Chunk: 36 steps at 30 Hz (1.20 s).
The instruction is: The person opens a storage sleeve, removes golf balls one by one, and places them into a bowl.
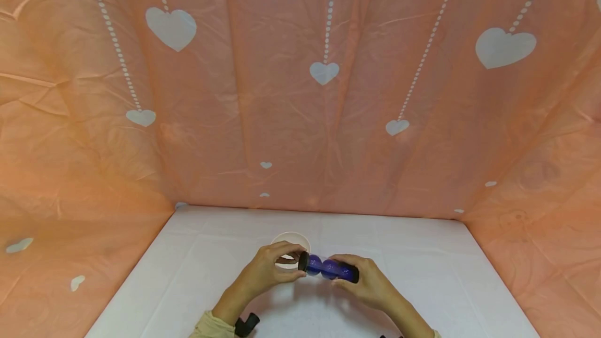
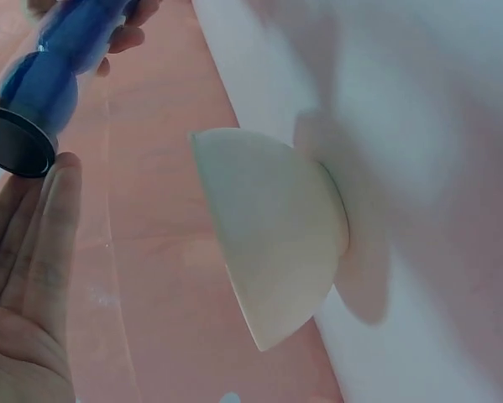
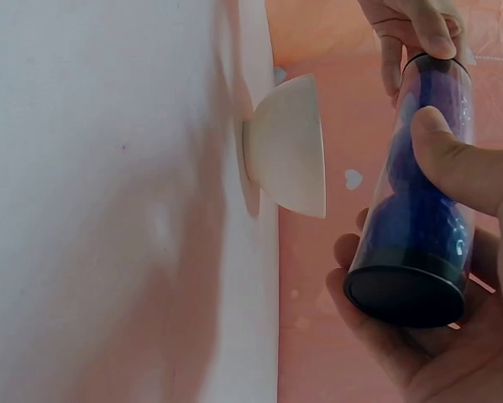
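Observation:
A clear tube with black end caps (image 1: 321, 266) holds several blue balls and is held sideways above the table. My right hand (image 1: 368, 280) grips its right end, thumb on one side and fingers round the other, as the right wrist view shows. At the left end, my left hand (image 1: 272, 267) pinches the black cap (image 2: 20, 144) between thumb and fingertips. The cap sits on the tube. Just behind the left hand stands a cream bowl (image 2: 272, 227), upright on the table; in the head view the hand partly covers it.
A white cloth covers the table (image 1: 399, 244). Orange sheeting with white hearts (image 1: 291, 119) rises at the back and both sides. A black strap or device (image 1: 247, 324) is by the left wrist.

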Tool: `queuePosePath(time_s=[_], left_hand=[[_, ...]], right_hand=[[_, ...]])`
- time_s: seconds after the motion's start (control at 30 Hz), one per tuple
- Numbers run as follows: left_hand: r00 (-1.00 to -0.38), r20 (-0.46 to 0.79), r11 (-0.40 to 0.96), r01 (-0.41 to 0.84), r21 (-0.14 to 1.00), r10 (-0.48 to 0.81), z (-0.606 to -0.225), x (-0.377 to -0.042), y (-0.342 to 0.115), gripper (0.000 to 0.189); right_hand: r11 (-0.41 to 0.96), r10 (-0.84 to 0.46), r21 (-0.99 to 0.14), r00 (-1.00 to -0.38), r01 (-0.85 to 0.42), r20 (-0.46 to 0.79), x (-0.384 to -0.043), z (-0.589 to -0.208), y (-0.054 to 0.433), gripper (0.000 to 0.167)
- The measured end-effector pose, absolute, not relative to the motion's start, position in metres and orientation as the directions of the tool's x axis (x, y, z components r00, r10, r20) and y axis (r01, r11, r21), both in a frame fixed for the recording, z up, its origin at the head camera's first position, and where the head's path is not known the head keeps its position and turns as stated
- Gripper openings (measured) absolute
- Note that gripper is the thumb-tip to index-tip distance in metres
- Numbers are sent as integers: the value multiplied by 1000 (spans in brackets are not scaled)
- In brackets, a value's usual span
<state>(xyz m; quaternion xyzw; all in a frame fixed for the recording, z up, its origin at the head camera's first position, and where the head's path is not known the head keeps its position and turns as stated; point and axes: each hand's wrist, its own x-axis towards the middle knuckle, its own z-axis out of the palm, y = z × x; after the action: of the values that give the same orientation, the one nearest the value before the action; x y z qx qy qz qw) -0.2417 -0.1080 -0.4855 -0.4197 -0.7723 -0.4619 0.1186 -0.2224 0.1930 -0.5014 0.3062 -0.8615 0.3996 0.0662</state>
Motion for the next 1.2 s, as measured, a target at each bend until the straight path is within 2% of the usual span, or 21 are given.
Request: queuePosePath(time_s=[0.17, 0.37, 0.63, 0.8, 0.97, 1.2], left_hand=[[-622, 572, 227, 758, 612, 535, -484, -242, -104, 39], [-608, 588, 246, 776, 580, 533, -480, -242, -101, 47], [-507, 629, 179, 841, 510, 590, -476, -244, -101, 57], [-458, 645, 203, 879, 431, 612, -479, -247, -101, 59], [-433, 652, 223, 896, 383, 622, -480, -246, -102, 59], [-437, 640, 185, 887, 422, 632, -480, -246, -103, 59]], right_hand=[[457, -495, -642, -776, -616, 391, -224, -503, 194, 48], [459, -456, -635, -778, -622, 432, -225, -502, 193, 51], [453, -459, -560, -720, -694, 521, -226, -500, 193, 48], [489, -458, -571, -751, -659, 475, -225, -499, 194, 47], [522, -466, -575, -775, -630, 427, -224, -499, 196, 45], [509, -503, -558, -753, -655, 425, -224, -500, 195, 43]])
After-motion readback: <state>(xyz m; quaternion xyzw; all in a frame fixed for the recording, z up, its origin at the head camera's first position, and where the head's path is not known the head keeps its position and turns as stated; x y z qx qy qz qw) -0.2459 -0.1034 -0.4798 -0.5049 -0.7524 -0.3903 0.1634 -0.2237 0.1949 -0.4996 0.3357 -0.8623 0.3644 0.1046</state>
